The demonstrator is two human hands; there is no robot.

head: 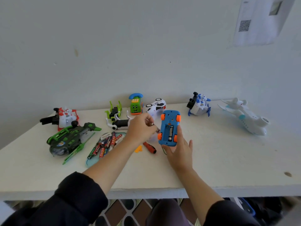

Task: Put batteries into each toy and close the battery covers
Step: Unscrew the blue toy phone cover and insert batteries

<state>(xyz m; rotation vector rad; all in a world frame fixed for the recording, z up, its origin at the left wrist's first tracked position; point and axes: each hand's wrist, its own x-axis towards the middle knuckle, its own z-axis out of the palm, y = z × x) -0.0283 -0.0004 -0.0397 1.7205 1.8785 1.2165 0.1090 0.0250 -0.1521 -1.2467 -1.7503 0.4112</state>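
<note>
My right hand [180,149] holds a blue toy car [169,128] with orange wheels, belly up above the table. Its battery bay is open and one battery lies inside. My left hand [140,126] is just left of the car, fingers pinched on a battery [154,127] whose tip points toward the bay. A pile of loose batteries [105,143] lies on a clear tray at the left. A small orange cover piece [138,149] and a red-handled screwdriver [149,147] rest on the table under my hands.
Other toys stand around the white table [211,160]: a green helicopter [70,141], a red-white robot toy [62,118], green and white insect toys [116,118], a green phone car [136,104], a white car [155,106], a blue-white toy [198,104], a white plane [246,118].
</note>
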